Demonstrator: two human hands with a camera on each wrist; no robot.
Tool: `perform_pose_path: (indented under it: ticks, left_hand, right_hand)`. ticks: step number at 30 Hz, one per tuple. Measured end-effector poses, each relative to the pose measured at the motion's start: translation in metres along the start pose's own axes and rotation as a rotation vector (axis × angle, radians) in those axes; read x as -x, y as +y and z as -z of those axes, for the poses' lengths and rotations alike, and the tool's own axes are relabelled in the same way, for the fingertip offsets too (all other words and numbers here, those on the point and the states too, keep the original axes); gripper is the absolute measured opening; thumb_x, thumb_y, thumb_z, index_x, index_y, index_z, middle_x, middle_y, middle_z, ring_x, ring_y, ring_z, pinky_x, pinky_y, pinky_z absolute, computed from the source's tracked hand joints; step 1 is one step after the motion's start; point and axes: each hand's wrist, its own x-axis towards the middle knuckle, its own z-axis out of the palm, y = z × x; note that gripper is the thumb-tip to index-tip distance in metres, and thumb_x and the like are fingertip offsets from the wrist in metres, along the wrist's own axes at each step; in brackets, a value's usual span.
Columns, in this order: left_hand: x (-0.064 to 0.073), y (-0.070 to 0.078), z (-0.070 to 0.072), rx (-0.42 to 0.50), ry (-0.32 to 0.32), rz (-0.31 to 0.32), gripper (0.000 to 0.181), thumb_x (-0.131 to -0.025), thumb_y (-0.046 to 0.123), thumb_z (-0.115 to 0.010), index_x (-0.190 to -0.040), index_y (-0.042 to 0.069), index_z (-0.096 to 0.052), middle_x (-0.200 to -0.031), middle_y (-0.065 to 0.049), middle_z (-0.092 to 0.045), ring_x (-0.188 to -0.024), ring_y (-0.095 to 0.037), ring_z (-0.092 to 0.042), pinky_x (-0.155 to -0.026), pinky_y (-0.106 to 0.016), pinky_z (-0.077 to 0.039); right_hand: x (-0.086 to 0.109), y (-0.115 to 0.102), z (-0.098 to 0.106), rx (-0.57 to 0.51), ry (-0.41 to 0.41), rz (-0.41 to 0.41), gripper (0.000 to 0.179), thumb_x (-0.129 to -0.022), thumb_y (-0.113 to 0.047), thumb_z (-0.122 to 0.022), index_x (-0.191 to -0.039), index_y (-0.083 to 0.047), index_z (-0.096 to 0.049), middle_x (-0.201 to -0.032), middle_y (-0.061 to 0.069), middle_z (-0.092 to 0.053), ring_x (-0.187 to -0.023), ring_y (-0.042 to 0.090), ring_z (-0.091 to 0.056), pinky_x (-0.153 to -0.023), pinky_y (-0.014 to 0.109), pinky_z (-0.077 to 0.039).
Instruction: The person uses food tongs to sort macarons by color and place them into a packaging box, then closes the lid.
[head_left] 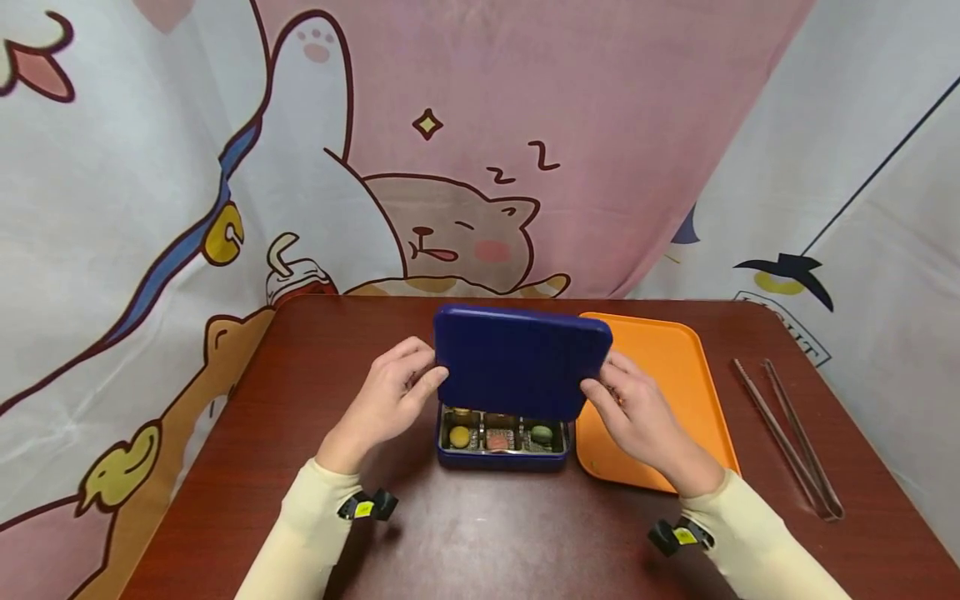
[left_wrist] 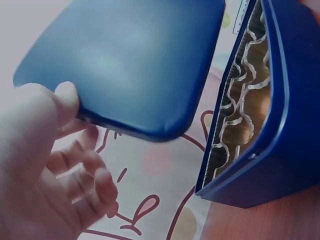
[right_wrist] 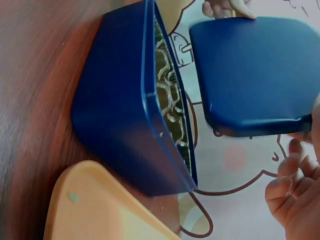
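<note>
Both hands hold a dark blue lid (head_left: 521, 362) tilted above a matching blue box (head_left: 502, 460). My left hand (head_left: 393, 392) pinches the lid's left edge, thumb on top and fingers beneath, as the left wrist view shows. At the opposite edge, my right hand (head_left: 633, 408) grips with its thumb on the near face. Inside the box, a divided insert holds a yellow macaron (head_left: 460, 437), a pink macaron (head_left: 498, 439) and a green macaron (head_left: 541, 434). The lid hides the box's far compartments in the head view. Both wrist views show a gap between lid and box.
An orange tray (head_left: 660, 333) lies to the right of the box, partly behind the right forearm. Metal tongs (head_left: 798, 450) rest on the brown table (head_left: 480, 533) at the far right. A cartoon-printed curtain (head_left: 600, 150) hangs behind the table.
</note>
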Motion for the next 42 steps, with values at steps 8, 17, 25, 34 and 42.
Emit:
perform_pose_path:
  ticks: [8, 17, 25, 34, 42]
  left_hand:
    - [-0.001, 0.000, -0.008, 0.010, -0.022, 0.088, 0.029, -0.107, 0.020, -0.062, -0.133, 0.007, -0.068, -0.080, 0.004, -0.064, -0.069, -0.011, -0.055, -0.062, -0.031, -0.050]
    - [0.003, -0.011, -0.027, 0.001, -0.134, 0.176, 0.068, -0.107, 0.025, -0.062, -0.161, -0.006, -0.033, -0.069, 0.009, -0.051, -0.058, -0.003, -0.043, -0.057, -0.024, -0.042]
    - [0.004, -0.020, -0.035, -0.037, -0.196, 0.256, 0.075, -0.105, 0.034, -0.066, -0.158, -0.009, -0.036, -0.065, 0.009, -0.051, -0.054, -0.004, -0.044, -0.055, -0.025, -0.042]
    - [0.003, -0.030, -0.041, -0.026, -0.290, 0.334, 0.078, -0.105, 0.038, -0.064, -0.157, -0.012, -0.034, -0.062, 0.006, -0.050, -0.052, -0.006, -0.043, -0.055, -0.025, -0.040]
    - [0.004, -0.035, -0.045, -0.025, -0.301, 0.376, 0.082, -0.102, 0.041, -0.068, -0.156, -0.012, -0.036, -0.060, 0.008, -0.049, -0.054, -0.006, -0.045, -0.057, -0.025, -0.041]
  right_hand:
    - [-0.007, -0.006, -0.008, 0.058, -0.009, -0.141, 0.009, -0.107, -0.009, -0.059, -0.106, -0.009, -0.068, -0.074, -0.005, -0.057, -0.064, 0.009, -0.053, -0.057, 0.027, -0.043]
    - [-0.014, 0.002, -0.019, 0.072, -0.218, -0.306, 0.077, -0.111, -0.037, -0.055, -0.169, -0.008, -0.014, -0.125, 0.023, -0.072, -0.093, 0.033, -0.076, -0.085, 0.052, -0.061]
    - [-0.014, 0.013, -0.032, 0.193, -0.339, -0.371, 0.091, -0.107, -0.049, -0.056, -0.163, 0.011, -0.017, -0.077, 0.014, -0.069, -0.082, 0.035, -0.074, -0.083, 0.054, -0.060]
    - [-0.011, 0.025, -0.042, 0.150, -0.417, -0.430, 0.092, -0.108, -0.053, -0.052, -0.161, 0.014, -0.017, -0.134, 0.039, -0.060, -0.116, 0.043, -0.069, -0.103, 0.056, -0.054]
    - [-0.013, 0.028, -0.046, 0.151, -0.435, -0.440, 0.092, -0.108, -0.052, -0.052, -0.161, 0.014, -0.017, -0.118, 0.035, -0.068, -0.112, 0.041, -0.071, -0.101, 0.054, -0.056]
